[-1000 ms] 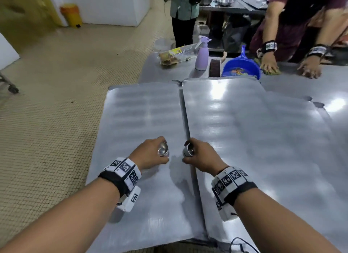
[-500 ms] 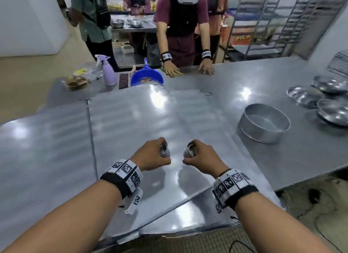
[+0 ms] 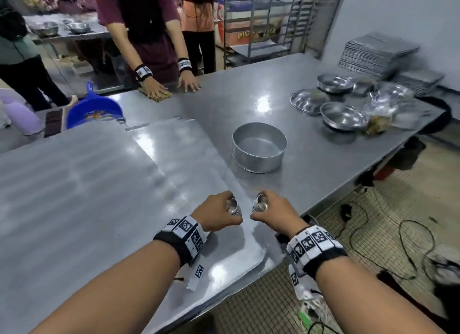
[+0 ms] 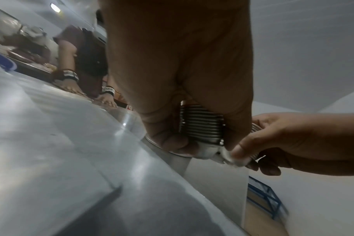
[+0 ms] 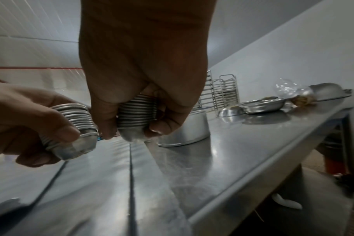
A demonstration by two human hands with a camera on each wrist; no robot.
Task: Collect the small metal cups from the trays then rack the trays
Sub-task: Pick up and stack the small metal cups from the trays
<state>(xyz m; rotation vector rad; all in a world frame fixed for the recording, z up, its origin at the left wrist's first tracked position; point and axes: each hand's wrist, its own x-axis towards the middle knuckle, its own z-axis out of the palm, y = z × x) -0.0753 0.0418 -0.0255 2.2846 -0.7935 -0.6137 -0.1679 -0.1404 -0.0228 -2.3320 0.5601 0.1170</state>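
Two nested stacks of small metal cups are off the trays and in the person's grip. The left stack (image 3: 233, 206) sits in the left hand (image 3: 215, 215), whose fingers curl round its ribbed rims; the right stack (image 3: 259, 204) is gripped the same way by the right hand (image 3: 275, 213). The two stacks are held close together but apart, above the near corner of the trays (image 3: 104, 184), which lie flat and overlapping on the bench (image 3: 311, 159) with no cups showing on them.

Judging from that, the collecting step is nearly done and the cups now need somewhere to go. The round metal tin (image 3: 258, 147) just beyond the hands on the bench looks the likely place, though that is a guess. The next move calls for carrying both stacks forward and lowering them upright so the nested cups do not slide apart. Racking would follow: the wire rack (image 3: 263, 22) stands behind the bench, beyond another person leaning on it.
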